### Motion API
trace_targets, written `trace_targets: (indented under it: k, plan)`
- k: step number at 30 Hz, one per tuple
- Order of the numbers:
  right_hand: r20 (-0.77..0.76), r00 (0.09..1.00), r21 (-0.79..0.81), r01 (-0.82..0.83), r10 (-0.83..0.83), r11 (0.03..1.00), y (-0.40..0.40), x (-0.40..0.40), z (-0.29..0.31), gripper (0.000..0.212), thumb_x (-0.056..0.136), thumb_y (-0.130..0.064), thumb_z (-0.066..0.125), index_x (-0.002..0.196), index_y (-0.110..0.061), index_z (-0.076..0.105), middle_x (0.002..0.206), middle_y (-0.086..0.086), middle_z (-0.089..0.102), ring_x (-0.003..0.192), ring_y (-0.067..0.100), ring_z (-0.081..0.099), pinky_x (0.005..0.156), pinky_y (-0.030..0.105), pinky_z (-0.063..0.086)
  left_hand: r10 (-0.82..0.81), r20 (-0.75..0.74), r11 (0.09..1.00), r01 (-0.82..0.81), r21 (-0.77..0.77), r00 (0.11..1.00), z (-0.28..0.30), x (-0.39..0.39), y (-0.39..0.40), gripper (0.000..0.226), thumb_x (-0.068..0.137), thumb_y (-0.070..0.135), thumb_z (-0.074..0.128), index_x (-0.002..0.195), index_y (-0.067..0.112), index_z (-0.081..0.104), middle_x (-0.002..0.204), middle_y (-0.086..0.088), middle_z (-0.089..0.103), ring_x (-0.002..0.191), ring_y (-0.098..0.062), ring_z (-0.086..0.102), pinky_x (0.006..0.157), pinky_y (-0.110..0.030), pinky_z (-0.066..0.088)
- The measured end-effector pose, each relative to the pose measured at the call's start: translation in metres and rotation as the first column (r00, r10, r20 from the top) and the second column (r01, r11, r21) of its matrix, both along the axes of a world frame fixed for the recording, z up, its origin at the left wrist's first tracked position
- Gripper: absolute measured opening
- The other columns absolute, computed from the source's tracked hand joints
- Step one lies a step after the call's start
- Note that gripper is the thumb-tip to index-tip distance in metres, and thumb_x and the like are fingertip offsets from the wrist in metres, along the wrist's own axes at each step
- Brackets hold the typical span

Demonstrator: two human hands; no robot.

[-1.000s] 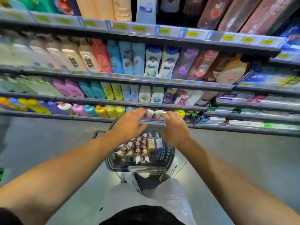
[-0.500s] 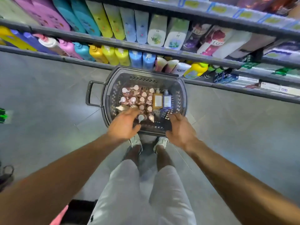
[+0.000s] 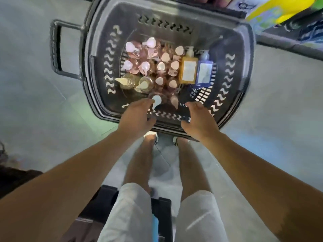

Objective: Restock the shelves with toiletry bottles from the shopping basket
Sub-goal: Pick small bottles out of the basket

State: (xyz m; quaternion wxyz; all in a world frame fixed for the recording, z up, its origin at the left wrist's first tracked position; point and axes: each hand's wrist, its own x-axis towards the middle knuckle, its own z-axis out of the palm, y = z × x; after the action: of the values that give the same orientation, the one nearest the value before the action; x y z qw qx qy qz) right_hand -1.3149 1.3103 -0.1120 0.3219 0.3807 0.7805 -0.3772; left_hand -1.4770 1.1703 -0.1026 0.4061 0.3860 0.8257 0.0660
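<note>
Since the earlier frame the view has dropped, cutting the shelves off; the basket [image 3: 244, 70] of bottles [image 3: 157, 67] fills it. Left hand [image 3: 136, 117] and right hand [image 3: 199, 121] hover at its near rim, grip loose, empty, fingertips blurred.

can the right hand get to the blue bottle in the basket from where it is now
Probably yes. The right hand is open over the basket's near rim, and the blue bottle lies beyond it beside the orange bottle, with only bare basket floor between.
</note>
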Motion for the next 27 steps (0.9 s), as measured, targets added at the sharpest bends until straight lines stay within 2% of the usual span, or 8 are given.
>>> trace_targets:
  k: [3,8,10,13,17,20,23,27]
  plan:
    - [0.016,1.000,-0.013,-0.017,0.017,1.000,0.000,-0.007,-0.049,0.066,0.088,-0.029,0.063,0.146,-0.013,0.035,0.146,0.010,0.038,0.131,0.030,0.041,0.103,0.041,0.043,-0.073,0.008,0.997,0.073,-0.025,0.997,-0.046,-0.011,0.005,0.055,0.084,0.015,0.070,0.137,0.013,0.053,0.133,-0.006,0.059,0.120,-0.025,0.055,0.102,-0.032,0.041]
    - [-0.029,0.999,-0.005,-0.017,0.017,1.000,-0.006,-0.023,-0.108,0.056,0.084,-0.027,0.069,0.133,-0.015,0.045,0.133,0.010,0.046,0.116,0.030,0.051,0.088,0.035,0.046,-0.128,0.032,0.992,0.128,-0.009,0.991,-0.097,-0.023,0.015,0.060,0.081,-0.003,0.060,0.136,0.022,0.055,0.137,-0.003,0.056,0.120,-0.030,0.053,0.103,-0.038,0.044]
    - [-0.038,0.999,-0.005,-0.021,0.021,1.000,-0.008,-0.029,-0.124,0.057,0.084,-0.027,0.071,0.133,-0.016,0.045,0.131,0.009,0.046,0.114,0.030,0.053,0.088,0.039,0.049,-0.223,0.052,0.975,0.222,0.017,0.974,-0.111,-0.026,0.018,0.064,0.080,-0.006,0.058,0.136,0.025,0.055,0.139,-0.001,0.054,0.121,-0.029,0.052,0.102,-0.038,0.044]
    - [-0.040,0.999,0.003,-0.017,0.017,1.000,-0.011,-0.034,-0.141,0.061,0.081,-0.032,0.074,0.132,-0.018,0.043,0.130,0.008,0.046,0.111,0.031,0.056,0.086,0.042,0.051,-0.384,0.092,0.923,0.381,0.052,0.919,-0.128,-0.033,0.024,0.057,0.081,-0.001,0.057,0.134,0.021,0.058,0.136,-0.006,0.056,0.122,-0.031,0.052,0.100,-0.040,0.045]
    - [-0.052,0.999,0.033,-0.008,0.010,0.999,-0.010,-0.034,-0.159,0.059,0.081,-0.029,0.075,0.128,-0.019,0.040,0.126,0.007,0.045,0.103,0.031,0.060,0.078,0.039,0.051,-0.458,0.101,0.889,0.452,0.077,0.883,-0.144,-0.041,0.026,0.052,0.085,0.001,0.057,0.133,0.022,0.058,0.136,-0.006,0.055,0.121,-0.030,0.052,0.094,-0.037,0.046]
    - [-0.083,0.996,0.066,-0.014,0.020,0.998,-0.010,-0.030,-0.165,0.052,0.083,-0.023,0.072,0.124,-0.019,0.040,0.123,0.010,0.048,0.098,0.032,0.061,0.073,0.038,0.049,-0.507,0.152,0.862,0.500,0.082,0.849,-0.151,-0.046,0.026,0.057,0.082,0.000,0.059,0.136,0.020,0.056,0.144,-0.005,0.048,0.130,-0.028,0.047,0.100,-0.042,0.044]
    - [-0.147,0.989,0.090,0.002,0.011,0.996,-0.010,-0.026,-0.164,0.037,0.086,-0.014,0.063,0.119,-0.018,0.047,0.110,0.009,0.055,0.093,0.029,0.061,0.071,0.035,0.047,-0.531,0.195,0.847,0.517,0.120,0.825,-0.152,-0.046,0.028,0.056,0.079,-0.003,0.064,0.132,0.012,0.059,0.141,-0.011,0.051,0.126,-0.034,0.050,0.096,-0.046,0.047]
    - [-0.231,0.971,0.059,0.073,-0.058,0.996,0.002,-0.017,-0.143,0.022,0.086,-0.008,0.060,0.106,-0.017,0.058,0.096,0.003,0.064,0.091,0.022,0.062,0.077,0.035,0.050,-0.466,0.196,0.885,0.451,0.115,0.863,-0.139,-0.045,0.031,0.048,0.085,0.005,0.067,0.131,0.013,0.059,0.138,-0.010,0.055,0.124,-0.032,0.052,0.099,-0.040,0.044]
